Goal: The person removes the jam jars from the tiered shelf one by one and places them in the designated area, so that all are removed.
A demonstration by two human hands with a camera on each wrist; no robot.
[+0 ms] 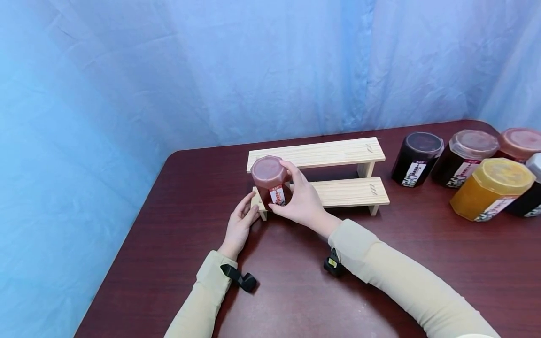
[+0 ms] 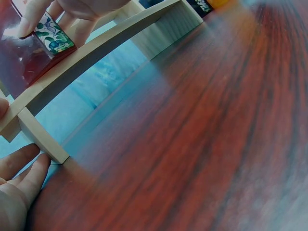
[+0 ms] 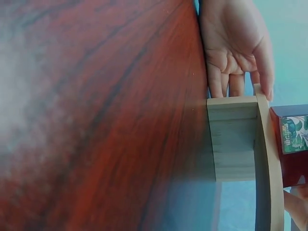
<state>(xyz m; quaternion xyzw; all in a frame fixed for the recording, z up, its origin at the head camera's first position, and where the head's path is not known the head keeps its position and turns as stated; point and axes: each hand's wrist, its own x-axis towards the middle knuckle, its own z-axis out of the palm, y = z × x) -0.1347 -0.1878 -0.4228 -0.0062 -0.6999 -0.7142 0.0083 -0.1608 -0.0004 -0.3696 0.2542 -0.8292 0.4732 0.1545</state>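
My right hand (image 1: 301, 197) grips a dark red jar (image 1: 264, 190) with a pinkish octagonal lid, thumb low at the front and fingers round its right side. The jar is upright at the left end of the lower tier of a pale wooden two-tier stand (image 1: 346, 192). At that same end, my left hand (image 1: 238, 227) touches the stand with its fingers extended. The right wrist view shows the left hand (image 3: 236, 43) with fingertips against the end leg and the thumb at the board's edge. The left wrist view has the jar's base right at the board (image 2: 91, 53).
On the right of the dark red table (image 1: 296, 291) stand several other jars: a dark purple one (image 1: 416, 159), a dark red one (image 1: 465, 157), a yellow one (image 1: 492, 188) and more at the frame's edge. A blue curtain (image 1: 253, 70) hangs behind the table.
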